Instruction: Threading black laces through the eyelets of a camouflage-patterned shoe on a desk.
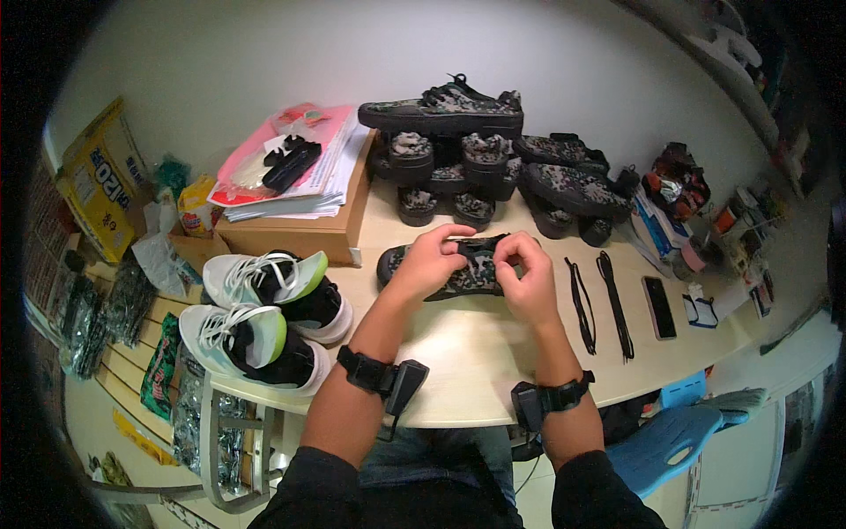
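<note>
A camouflage shoe (470, 275) with a dark sole lies on the table in front of me, its toe to the left. My left hand (429, 262) is over its left half, fingers bent and closed toward the thumb. Above the right end of the same shoe is my right hand (527, 278), its thumb and forefinger pinched together. Whatever thin thing either hand holds is too small to make out. Parts of the shoe's top and its lacing are hidden behind the fingers. Two black shoelaces, one (579, 304) nearer the shoe and another (615, 304) beside it, lie to the right.
Several camouflage shoes (441, 116) are stacked at the back. White sneakers (251, 339) stand at the left edge, before a cardboard box (295, 240) bearing papers. A phone (658, 308) lies at right. A blue chair (665, 448) is below the table's right side.
</note>
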`<state>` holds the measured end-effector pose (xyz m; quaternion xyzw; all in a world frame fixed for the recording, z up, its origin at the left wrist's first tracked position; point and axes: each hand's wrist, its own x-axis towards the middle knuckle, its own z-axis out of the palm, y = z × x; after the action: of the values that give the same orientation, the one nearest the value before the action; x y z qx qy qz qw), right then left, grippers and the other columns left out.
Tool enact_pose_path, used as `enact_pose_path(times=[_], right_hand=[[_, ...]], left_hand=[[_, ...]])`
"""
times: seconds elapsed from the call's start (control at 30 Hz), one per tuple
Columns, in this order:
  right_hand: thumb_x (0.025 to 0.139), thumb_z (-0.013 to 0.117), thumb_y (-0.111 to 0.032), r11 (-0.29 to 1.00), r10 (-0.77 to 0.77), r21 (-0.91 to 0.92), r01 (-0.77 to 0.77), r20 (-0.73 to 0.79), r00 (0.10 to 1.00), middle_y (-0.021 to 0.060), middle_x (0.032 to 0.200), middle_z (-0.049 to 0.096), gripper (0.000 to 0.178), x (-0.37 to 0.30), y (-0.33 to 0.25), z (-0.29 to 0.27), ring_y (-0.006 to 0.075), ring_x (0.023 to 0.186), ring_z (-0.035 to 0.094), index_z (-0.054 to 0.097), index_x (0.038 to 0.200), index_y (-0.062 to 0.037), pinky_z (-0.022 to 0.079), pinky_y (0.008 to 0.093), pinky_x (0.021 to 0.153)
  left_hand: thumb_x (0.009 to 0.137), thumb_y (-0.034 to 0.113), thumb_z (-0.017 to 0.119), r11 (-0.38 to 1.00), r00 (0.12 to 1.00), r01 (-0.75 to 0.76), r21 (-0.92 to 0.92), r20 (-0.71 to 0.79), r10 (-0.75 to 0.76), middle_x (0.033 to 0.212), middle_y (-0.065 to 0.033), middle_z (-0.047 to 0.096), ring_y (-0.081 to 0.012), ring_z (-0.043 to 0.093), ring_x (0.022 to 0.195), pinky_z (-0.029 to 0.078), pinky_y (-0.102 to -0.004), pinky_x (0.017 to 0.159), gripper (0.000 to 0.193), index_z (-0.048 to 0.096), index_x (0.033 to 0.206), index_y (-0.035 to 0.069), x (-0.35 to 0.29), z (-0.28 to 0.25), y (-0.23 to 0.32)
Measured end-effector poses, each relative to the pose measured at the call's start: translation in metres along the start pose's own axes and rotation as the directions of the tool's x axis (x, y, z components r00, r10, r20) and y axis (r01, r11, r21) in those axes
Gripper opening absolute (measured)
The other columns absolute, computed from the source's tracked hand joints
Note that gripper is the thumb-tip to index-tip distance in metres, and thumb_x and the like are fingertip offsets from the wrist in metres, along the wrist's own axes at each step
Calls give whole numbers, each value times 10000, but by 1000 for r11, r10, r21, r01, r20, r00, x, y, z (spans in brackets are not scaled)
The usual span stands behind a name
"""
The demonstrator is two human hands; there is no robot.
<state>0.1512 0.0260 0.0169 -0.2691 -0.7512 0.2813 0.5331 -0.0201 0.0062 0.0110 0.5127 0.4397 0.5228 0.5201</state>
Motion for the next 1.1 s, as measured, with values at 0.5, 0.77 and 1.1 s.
enact_pose_path(times=[0.5,0.77,1.1], right_hand=[[747,641,-81,874,1,-486,-22,-44,999,163,1129,526,96,-10,2,23,342,1035,482,578,788,-21,411,413,877],[831,593,-123,921,-5,-389,-19,-60,998,185,1199,494,120,-8,3,21,352,1085,447,573,866,-10,357,428,933],[789,638,-85,858,-69,-509,67,16,998,167,1209,503,81,-8,-3,21,343,1100,445,630,849,-32,368,409,938]], left_hand=[[758,-47,578,998,995,23,-63,-96,-29,746,-20,587,-73,521,679,419,-218,598,286,559,1033,28,-2,2,-1],[779,73,671,982,992,-117,151,-20,122,782,-13,630,-70,553,714,450,-224,633,122,640,864,-8,-1,4,-3],[842,150,630,981,989,134,-142,77,-124,888,4,610,-73,531,833,414,-229,766,133,621,924,46,1,-10,-3]])
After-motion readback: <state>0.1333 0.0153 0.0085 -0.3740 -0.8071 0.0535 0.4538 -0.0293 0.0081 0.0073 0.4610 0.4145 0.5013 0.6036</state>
